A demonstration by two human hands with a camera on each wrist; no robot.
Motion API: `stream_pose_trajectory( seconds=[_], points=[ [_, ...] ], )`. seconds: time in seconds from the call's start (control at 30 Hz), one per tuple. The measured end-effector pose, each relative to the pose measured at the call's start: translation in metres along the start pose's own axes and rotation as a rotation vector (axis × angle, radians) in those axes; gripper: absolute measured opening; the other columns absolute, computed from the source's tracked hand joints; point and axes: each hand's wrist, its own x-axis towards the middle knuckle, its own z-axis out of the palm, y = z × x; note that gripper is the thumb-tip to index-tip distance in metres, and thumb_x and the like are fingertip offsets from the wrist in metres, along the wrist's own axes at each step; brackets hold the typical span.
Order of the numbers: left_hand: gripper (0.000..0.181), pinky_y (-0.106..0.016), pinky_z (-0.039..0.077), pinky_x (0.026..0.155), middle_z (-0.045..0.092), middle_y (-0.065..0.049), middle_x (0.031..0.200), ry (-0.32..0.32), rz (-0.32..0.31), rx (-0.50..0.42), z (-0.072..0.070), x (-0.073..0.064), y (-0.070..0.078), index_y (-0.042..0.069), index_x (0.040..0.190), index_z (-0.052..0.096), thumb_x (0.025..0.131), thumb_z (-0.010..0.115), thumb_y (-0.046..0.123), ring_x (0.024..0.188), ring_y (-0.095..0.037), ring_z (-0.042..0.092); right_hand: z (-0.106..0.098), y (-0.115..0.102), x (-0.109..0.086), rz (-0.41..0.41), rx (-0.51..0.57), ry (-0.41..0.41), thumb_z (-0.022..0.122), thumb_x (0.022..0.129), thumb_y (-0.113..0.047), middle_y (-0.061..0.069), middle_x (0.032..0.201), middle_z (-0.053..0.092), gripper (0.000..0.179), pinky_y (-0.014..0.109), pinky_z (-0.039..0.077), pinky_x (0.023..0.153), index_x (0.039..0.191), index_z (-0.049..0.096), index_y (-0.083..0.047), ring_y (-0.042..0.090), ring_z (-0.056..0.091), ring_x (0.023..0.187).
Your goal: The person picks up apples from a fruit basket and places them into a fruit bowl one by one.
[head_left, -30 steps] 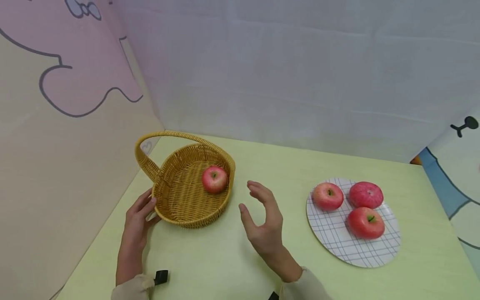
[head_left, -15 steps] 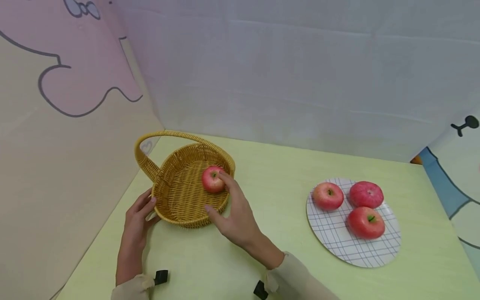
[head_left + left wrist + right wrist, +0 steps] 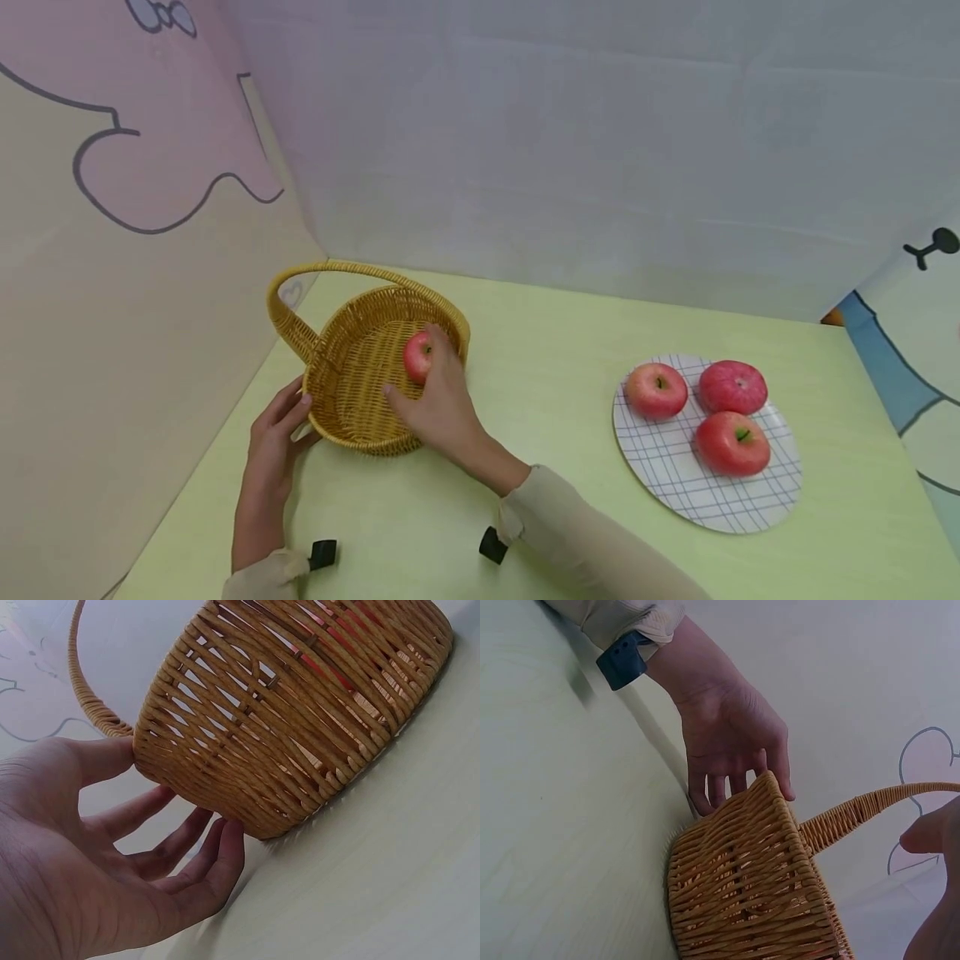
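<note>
A round wicker basket [image 3: 360, 446] with a tall arched handle stands at the left of the table, a red apple [image 3: 417, 357] inside against its right wall. My left hand [image 3: 274, 454] grips the basket's near-left side. In the left wrist view, the thumb lies at the rim and the bent fingers [image 3: 214, 874] sit against the lower wall. My right hand [image 3: 442, 412] reaches over the near-right rim, thumb and fingers spread apart, fingertips overlapping the apple. It partly hides the apple; the right wrist view shows only part of this hand [image 3: 937, 862].
To the right lies a round white plate [image 3: 667, 475] with a blue grid pattern. It bears a pale red apple [image 3: 657, 391], a redder apple [image 3: 732, 444] and a pinkish-red round fruit [image 3: 732, 387]. A pale wall cloth [image 3: 562, 167] borders the table [image 3: 540, 367] at the back.
My right hand has moved left from beside the basket to over its inside, at the apple. The left hand and basket have stayed in place.
</note>
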Motion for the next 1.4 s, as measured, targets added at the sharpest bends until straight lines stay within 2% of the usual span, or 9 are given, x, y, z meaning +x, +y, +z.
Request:
stream_pose_trajectory(
  seconds=[0.37, 0.57, 0.8, 0.97, 1.17, 1.4],
  points=[
    [0.059, -0.023, 0.058, 0.086, 0.054, 0.016, 0.138, 0.002, 0.000, -0.003, 0.000, 0.001, 0.000, 0.016, 0.163, 0.038, 0.109, 0.056, 0.034, 0.116, -0.001, 0.061, 0.016, 0.002, 0.019, 0.073, -0.069, 0.059, 0.075, 0.091, -0.014, 0.026, 0.165, 0.029, 0.082, 0.061, 0.034, 0.121, 0.158, 0.030, 0.000, 0.042, 0.024, 0.157],
    [0.059, -0.023, 0.058, 0.086, 0.055, 0.017, 0.136, 0.006, 0.009, -0.004, 0.001, 0.000, 0.000, 0.015, 0.162, 0.038, 0.109, 0.055, 0.033, 0.114, 0.000, 0.062, 0.020, 0.007, 0.027, 0.104, -0.100, 0.054, 0.074, 0.090, -0.007, 0.028, 0.165, 0.026, 0.082, 0.060, 0.028, 0.125, 0.158, 0.028, 0.002, 0.046, 0.017, 0.159],
    [0.059, -0.023, 0.058, 0.086, 0.056, 0.018, 0.134, 0.003, 0.021, 0.004, 0.001, 0.001, 0.000, 0.014, 0.162, 0.038, 0.109, 0.056, 0.033, 0.114, 0.000, 0.062, 0.021, 0.010, 0.032, 0.133, -0.122, 0.043, 0.073, 0.089, -0.002, 0.027, 0.164, 0.027, 0.082, 0.054, 0.040, 0.119, 0.158, 0.028, 0.002, 0.039, 0.027, 0.156],
    [0.059, -0.023, 0.057, 0.086, 0.055, 0.017, 0.135, 0.001, 0.021, 0.012, 0.001, -0.001, 0.000, 0.014, 0.162, 0.038, 0.109, 0.055, 0.033, 0.115, 0.000, 0.061, 0.020, 0.012, 0.033, 0.123, -0.119, 0.033, 0.072, 0.088, 0.001, 0.026, 0.165, 0.027, 0.083, 0.054, 0.040, 0.119, 0.158, 0.028, 0.002, 0.039, 0.026, 0.156],
    [0.060, -0.022, 0.057, 0.086, 0.054, 0.017, 0.136, 0.010, 0.001, 0.021, 0.000, -0.003, 0.000, 0.015, 0.163, 0.038, 0.109, 0.056, 0.034, 0.115, 0.001, 0.061, 0.019, 0.014, 0.034, 0.126, -0.117, -0.017, 0.069, 0.091, 0.001, 0.024, 0.165, 0.028, 0.079, 0.051, 0.042, 0.118, 0.159, 0.027, 0.002, 0.038, 0.029, 0.155],
    [0.060, -0.022, 0.058, 0.086, 0.054, 0.016, 0.136, -0.002, 0.017, 0.020, 0.002, 0.001, 0.000, 0.015, 0.162, 0.038, 0.109, 0.056, 0.035, 0.116, 0.001, 0.061, 0.015, 0.016, 0.044, 0.194, -0.082, -0.038, 0.071, 0.092, -0.001, 0.024, 0.164, 0.028, 0.082, 0.050, 0.048, 0.111, 0.160, 0.026, 0.002, 0.038, 0.033, 0.152]
  ],
)
